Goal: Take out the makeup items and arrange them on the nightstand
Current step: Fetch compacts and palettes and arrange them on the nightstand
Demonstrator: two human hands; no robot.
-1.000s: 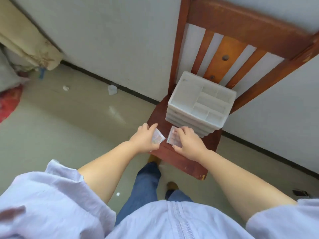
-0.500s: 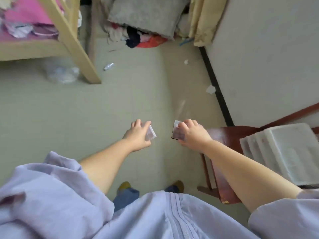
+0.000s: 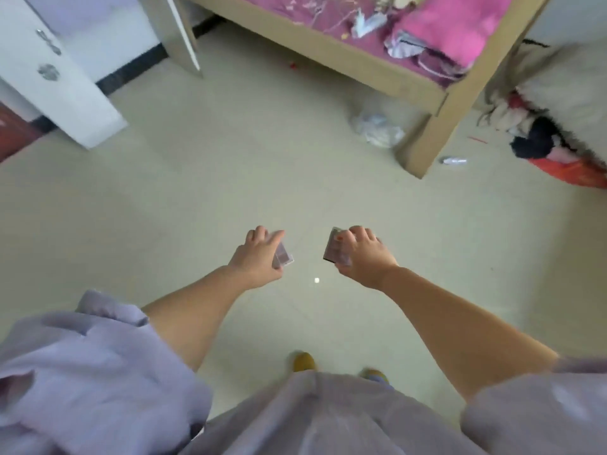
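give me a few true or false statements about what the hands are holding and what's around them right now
1. Each hand holds a small clear makeup case. True: the left hand grips the left case, the right hand the right case.
2. The cases rest on a chair seat. False: they are held in the air above the floor.
3. A bed with pink bedding stands ahead. True.
4. The left hand is empty. False: it holds a case.
5. A crumpled plastic bag lies by the bed leg. True.
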